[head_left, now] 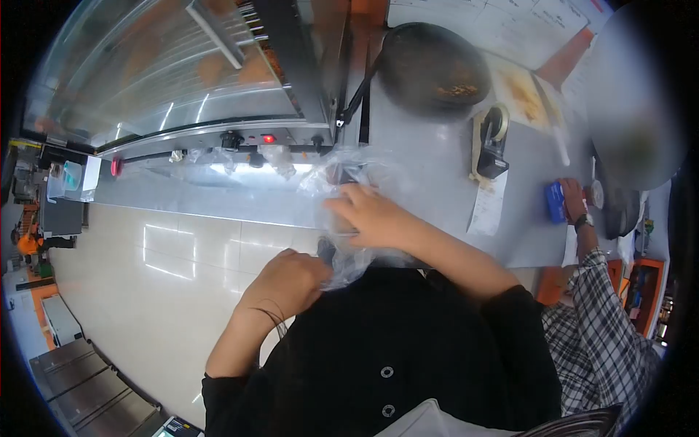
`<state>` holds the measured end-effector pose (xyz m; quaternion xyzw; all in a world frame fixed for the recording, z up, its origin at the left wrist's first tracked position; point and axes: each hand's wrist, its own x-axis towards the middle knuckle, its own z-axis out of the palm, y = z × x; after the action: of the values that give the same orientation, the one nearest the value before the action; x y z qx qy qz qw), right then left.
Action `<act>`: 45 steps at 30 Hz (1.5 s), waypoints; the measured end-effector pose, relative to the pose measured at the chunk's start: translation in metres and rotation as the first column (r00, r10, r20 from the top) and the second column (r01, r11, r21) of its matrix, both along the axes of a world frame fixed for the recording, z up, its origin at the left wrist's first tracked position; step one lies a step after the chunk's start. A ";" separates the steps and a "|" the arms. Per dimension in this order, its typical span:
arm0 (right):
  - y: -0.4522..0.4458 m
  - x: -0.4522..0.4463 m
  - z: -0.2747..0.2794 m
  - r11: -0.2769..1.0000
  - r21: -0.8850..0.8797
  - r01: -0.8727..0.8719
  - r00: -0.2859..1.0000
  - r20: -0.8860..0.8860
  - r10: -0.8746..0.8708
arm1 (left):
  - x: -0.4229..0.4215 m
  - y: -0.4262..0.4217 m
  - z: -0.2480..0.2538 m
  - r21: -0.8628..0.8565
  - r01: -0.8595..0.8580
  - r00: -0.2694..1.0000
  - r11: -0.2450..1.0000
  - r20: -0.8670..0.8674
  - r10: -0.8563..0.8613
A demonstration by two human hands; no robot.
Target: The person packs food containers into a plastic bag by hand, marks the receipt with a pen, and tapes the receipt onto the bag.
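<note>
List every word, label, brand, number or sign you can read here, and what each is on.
No text is legible.
White sheets: writing too small and blurred.
Paper slip: faint marks, too blurred.
Blue box: any print too small.
Plastic bag: no readable print.

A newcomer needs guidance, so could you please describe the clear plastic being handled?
From the glass display case, come down to the near edge of the metal counter. There, the clear plastic lies between the person's left hand and right hand. Unlike the crumpled plastic near the case's knobs, it is being handled.
</note>
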<state>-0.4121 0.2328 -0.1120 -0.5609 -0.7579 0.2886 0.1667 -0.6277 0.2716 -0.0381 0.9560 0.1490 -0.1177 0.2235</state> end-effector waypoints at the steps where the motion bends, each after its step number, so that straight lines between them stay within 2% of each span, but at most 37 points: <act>1: -0.003 0.007 -0.003 0.994 -0.105 -0.002 0.991 0.130 0.016 | -0.001 0.001 0.007 0.010 0.068 0.985 0.998 0.156 -0.069; 2: -0.008 0.013 -0.007 0.977 -0.211 0.008 0.966 0.254 0.047 | 0.000 0.001 0.009 0.065 0.054 0.954 0.996 0.290 -0.070; 4: -0.023 0.018 -0.014 0.999 0.039 -0.018 0.930 0.369 0.002 | 0.004 -0.001 0.008 0.168 0.003 0.838 0.986 0.538 -0.094; 5: -0.026 0.018 -0.014 0.985 0.165 -0.041 0.908 0.417 -0.032 | 0.006 0.000 0.007 0.214 0.034 0.810 0.976 0.566 -0.153; 8: -0.008 0.028 0.021 0.957 -0.211 0.199 0.979 0.078 -0.186 | 0.016 0.005 0.008 0.330 0.088 0.709 0.940 0.642 -0.292; 9: -0.003 0.039 0.011 0.987 -0.048 0.153 0.968 0.208 -0.140 | 0.018 0.005 0.007 0.346 0.093 0.675 0.934 0.668 -0.315; 11: 0.003 0.063 -0.018 0.968 0.251 0.004 0.879 0.460 -0.123 | 0.025 0.008 0.000 0.379 0.102 0.615 0.920 0.702 -0.358; 14: 0.007 0.091 -0.015 0.990 -0.080 0.114 0.905 0.419 -0.071 | 0.051 0.022 0.001 0.395 0.102 0.558 0.913 0.737 -0.381; 17: -0.002 0.119 0.019 0.864 -0.356 0.356 0.886 0.422 -0.191 | 0.088 0.043 0.010 0.353 0.130 0.541 0.927 0.758 -0.365; 20: -0.008 0.157 -0.002 0.758 -0.535 0.373 0.917 0.338 -0.213 | 0.134 0.063 0.012 0.334 0.139 0.559 0.932 0.751 -0.353; 22: -0.011 0.154 -0.049 0.932 -0.205 0.300 0.954 0.085 -0.288 | 0.145 0.064 0.017 0.359 0.121 0.535 0.925 0.762 -0.365; 23: -0.004 0.137 -0.045 0.959 -0.012 0.283 0.958 -0.040 -0.283 | 0.142 0.064 0.018 0.364 0.124 0.518 0.923 0.770 -0.373; 24: 0.006 0.127 -0.037 0.858 -0.249 0.450 0.848 -0.183 -0.498 | 0.143 0.066 0.018 0.368 0.123 0.503 0.921 0.777 -0.378; 26: 0.027 0.119 -0.026 0.814 -0.300 0.497 0.799 -0.208 -0.565 | 0.147 0.067 0.018 0.389 0.131 0.474 0.912 0.783 -0.403; 28: 0.041 0.125 -0.069 0.955 0.072 0.288 0.957 0.023 -0.290 | 0.141 0.065 0.017 0.420 0.144 0.440 0.896 0.784 -0.438; 31: 0.053 0.126 -0.059 0.897 -0.194 0.398 0.913 0.182 -0.366 | 0.144 0.062 0.010 0.425 0.193 0.487 0.884 0.741 -0.462; 32: 0.051 0.122 -0.079 0.909 -0.044 0.415 0.865 0.327 -0.380 | 0.136 0.064 0.003 0.425 0.159 0.513 0.891 0.736 -0.442; 33: 0.033 0.133 -0.098 0.892 0.098 0.442 0.762 0.483 -0.431 | 0.143 0.063 -0.008 0.417 0.159 0.505 0.895 0.744 -0.437; 36: 0.020 0.142 -0.094 0.857 -0.069 0.511 0.812 0.365 -0.455 | 0.147 0.061 -0.014 0.346 0.143 0.522 0.927 0.770 -0.368; 39: 0.013 0.148 -0.089 0.716 -0.088 0.692 0.631 0.557 -0.541 | 0.155 0.060 -0.021 0.262 0.170 0.566 0.950 0.764 -0.312; 42: -0.011 0.161 -0.089 0.381 -0.307 0.872 0.467 0.289 -0.836 | 0.167 0.060 -0.023 0.308 0.105 0.525 0.946 0.791 -0.315; 45: -0.038 0.157 -0.084 0.699 -0.162 0.697 0.715 0.232 -0.659 | 0.179 0.054 -0.024 0.217 0.149 0.480 0.965 0.837 -0.262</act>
<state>-0.2549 0.1949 -0.1955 -0.8374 -0.4673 0.2503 0.1333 -0.4485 0.3257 -0.0620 0.9096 -0.0904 0.3545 0.1969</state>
